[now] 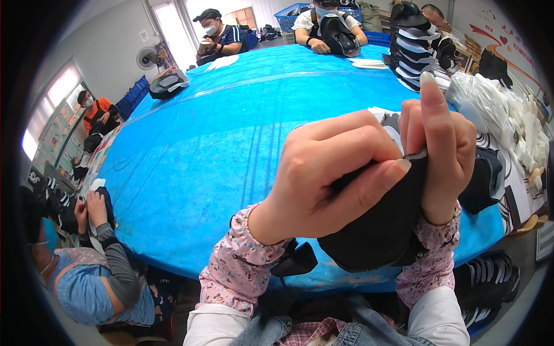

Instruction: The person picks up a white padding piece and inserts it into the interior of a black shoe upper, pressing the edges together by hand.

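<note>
Pinching the top edge of a black cloth piece [375, 230], the left hand [323, 173] and the right hand [445, 144] each have their grip clamped on it, close together. The piece is held up over the near right part of the blue table [190, 155]. A tall black-and-white stack [411, 52] stands at the far right, with clear plastic bags [479, 98] beside it; a dark shoe part [167, 85] lies at the far left.

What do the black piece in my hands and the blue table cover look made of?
The black piece seems a matte fabric: dull surface, fibrous-looking grey edge. The blue table cover looks like thin, slightly shiny plastic, judging by its sheen and wrinkles.
</note>
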`<control>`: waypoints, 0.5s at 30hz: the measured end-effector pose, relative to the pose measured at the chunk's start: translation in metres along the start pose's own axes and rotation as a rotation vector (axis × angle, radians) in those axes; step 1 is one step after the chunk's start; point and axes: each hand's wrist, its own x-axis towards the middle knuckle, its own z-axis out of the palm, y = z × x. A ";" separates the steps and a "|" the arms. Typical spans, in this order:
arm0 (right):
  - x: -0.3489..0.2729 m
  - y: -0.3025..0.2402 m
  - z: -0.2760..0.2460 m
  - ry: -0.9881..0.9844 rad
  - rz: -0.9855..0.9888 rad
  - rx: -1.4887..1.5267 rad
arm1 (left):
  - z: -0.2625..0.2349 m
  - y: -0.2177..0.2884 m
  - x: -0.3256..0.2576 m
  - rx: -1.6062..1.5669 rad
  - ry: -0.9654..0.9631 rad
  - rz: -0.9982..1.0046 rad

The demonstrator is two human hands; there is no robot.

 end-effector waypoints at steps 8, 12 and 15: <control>0.000 0.003 -0.001 -0.037 -0.032 0.093 | 0.004 -0.002 -0.001 0.048 0.063 0.017; 0.001 0.008 0.002 -0.062 0.048 0.065 | 0.007 -0.006 -0.008 0.048 0.130 -0.076; -0.002 0.010 0.010 -0.083 0.071 0.156 | 0.010 -0.008 -0.009 -0.040 0.200 -0.088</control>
